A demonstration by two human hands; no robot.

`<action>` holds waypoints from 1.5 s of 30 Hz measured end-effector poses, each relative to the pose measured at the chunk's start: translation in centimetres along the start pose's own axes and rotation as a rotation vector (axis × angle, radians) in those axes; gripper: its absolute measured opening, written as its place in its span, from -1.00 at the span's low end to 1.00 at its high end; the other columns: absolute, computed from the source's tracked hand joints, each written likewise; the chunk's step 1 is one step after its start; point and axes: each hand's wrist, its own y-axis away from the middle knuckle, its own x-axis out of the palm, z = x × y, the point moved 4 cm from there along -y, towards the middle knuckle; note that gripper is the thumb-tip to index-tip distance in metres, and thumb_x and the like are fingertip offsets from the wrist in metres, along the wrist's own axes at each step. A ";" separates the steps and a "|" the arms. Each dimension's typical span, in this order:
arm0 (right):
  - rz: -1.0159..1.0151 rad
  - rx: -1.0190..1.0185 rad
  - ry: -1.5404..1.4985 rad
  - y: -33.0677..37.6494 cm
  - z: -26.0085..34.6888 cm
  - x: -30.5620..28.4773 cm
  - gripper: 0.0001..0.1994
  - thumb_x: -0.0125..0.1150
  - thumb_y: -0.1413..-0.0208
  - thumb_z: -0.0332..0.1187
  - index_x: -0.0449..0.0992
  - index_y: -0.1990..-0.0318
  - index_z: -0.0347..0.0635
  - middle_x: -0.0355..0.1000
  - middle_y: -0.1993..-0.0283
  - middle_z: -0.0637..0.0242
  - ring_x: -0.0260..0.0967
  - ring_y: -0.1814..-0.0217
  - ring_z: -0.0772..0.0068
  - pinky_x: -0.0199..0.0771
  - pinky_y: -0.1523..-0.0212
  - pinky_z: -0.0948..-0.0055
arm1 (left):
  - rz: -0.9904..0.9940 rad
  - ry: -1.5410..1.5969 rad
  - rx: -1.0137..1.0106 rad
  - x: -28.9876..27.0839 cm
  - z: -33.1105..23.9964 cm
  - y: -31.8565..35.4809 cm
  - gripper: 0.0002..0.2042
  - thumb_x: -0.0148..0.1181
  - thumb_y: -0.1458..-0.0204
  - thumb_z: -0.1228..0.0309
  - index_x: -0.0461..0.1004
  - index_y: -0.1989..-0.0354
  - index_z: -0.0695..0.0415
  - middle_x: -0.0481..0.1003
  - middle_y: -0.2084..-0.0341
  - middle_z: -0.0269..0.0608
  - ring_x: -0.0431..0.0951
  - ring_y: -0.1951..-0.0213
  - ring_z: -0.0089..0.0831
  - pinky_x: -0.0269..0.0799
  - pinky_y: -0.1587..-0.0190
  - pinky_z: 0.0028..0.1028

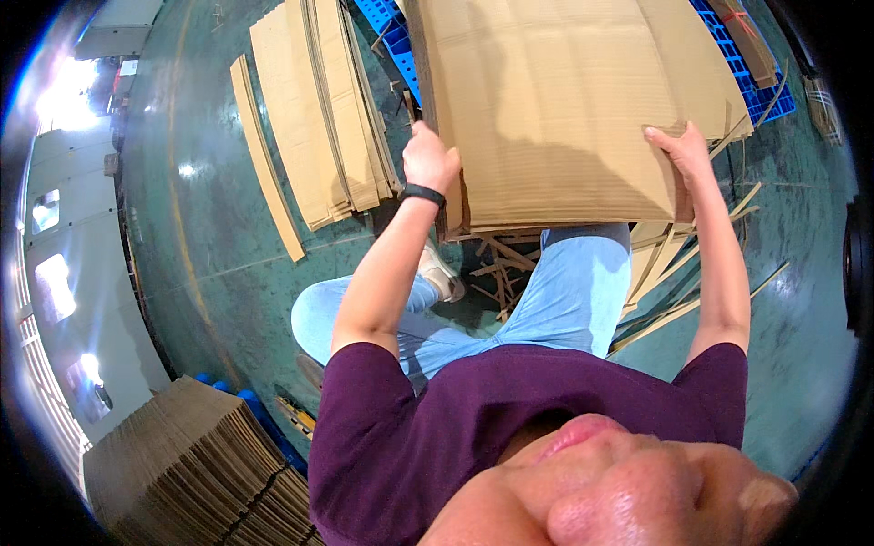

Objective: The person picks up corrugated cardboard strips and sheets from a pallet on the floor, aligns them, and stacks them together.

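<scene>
A broad stack of brown cardboard sheets (pixel 555 118) lies before me, its near edge above my thigh. My right hand (pixel 685 150) grips the near right corner, with the thumb on top and the fingers hidden beneath. At the stack's left side, my left hand (pixel 431 162) is closed, wearing a black band at the wrist. A short dark piece (pixel 410 105) shows just beyond its knuckles; I cannot tell whether it is a tool or part of the things behind. Whether the left fingers also touch the cardboard is unclear.
Long cardboard panels (pixel 314 109) and one narrow strip (pixel 264 155) lie on the green floor at left. Blue plastic pallets (pixel 774 102) show behind the stack. Cardboard scraps (pixel 501 268) litter the floor by my foot. A tall cardboard pile (pixel 182 455) stands lower left.
</scene>
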 end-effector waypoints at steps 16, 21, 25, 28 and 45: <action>0.464 0.130 -0.394 -3.6 6.7 22.4 0.01 0.29 0.05 0.01 -0.24 -0.31 -0.42 0.40 0.27 0.12 0.31 0.35 0.60 0.44 0.37 0.62 | 0.667 1.101 -0.199 -0.5 2.1 10.2 -0.40 0.31 0.19 0.44 0.20 -0.08 0.21 0.41 0.11 -0.25 0.41 0.10 -0.46 0.36 0.01 -0.40; 0.714 0.214 -0.908 -3.6 8.6 29.4 -0.42 0.44 0.17 -0.21 0.34 0.05 -0.38 0.44 0.18 0.14 0.42 0.20 0.42 0.47 0.18 0.45 | 0.655 1.044 -0.247 0.2 1.8 14.3 -0.28 0.32 0.20 0.43 0.07 -0.18 0.21 0.36 0.07 -0.19 0.37 0.06 -0.44 0.33 0.02 -0.44; 0.764 0.071 -1.012 -2.5 9.7 30.0 -0.47 0.38 0.14 -0.24 0.34 0.00 -0.19 0.44 0.17 0.29 0.41 0.17 0.40 0.47 0.17 0.36 | 0.312 0.572 0.111 -0.4 4.1 14.2 -0.23 0.30 0.22 0.43 0.00 -0.21 0.20 0.37 0.07 -0.04 0.43 0.08 -0.25 0.34 0.01 -0.40; 0.740 -0.138 -1.011 -2.4 12.8 26.6 -0.42 0.39 0.15 -0.16 0.34 -0.03 -0.17 0.43 0.15 0.33 0.38 0.09 0.40 0.44 0.06 0.38 | 0.101 0.422 0.074 -3.4 2.6 14.5 -0.35 0.28 0.20 0.43 0.15 -0.14 0.17 0.42 0.13 0.02 0.47 0.12 -0.14 0.34 0.01 -0.36; 0.556 -0.237 -0.704 -3.4 21.9 45.5 -0.50 0.39 0.11 -0.24 0.35 0.04 -0.26 0.45 0.13 0.18 0.43 0.10 0.36 0.48 0.06 0.37 | 0.516 1.039 -0.455 -5.0 25.3 11.0 -0.54 0.21 0.01 0.35 0.25 -0.07 0.14 0.41 0.20 -0.24 0.47 0.27 -0.44 0.57 0.47 -0.43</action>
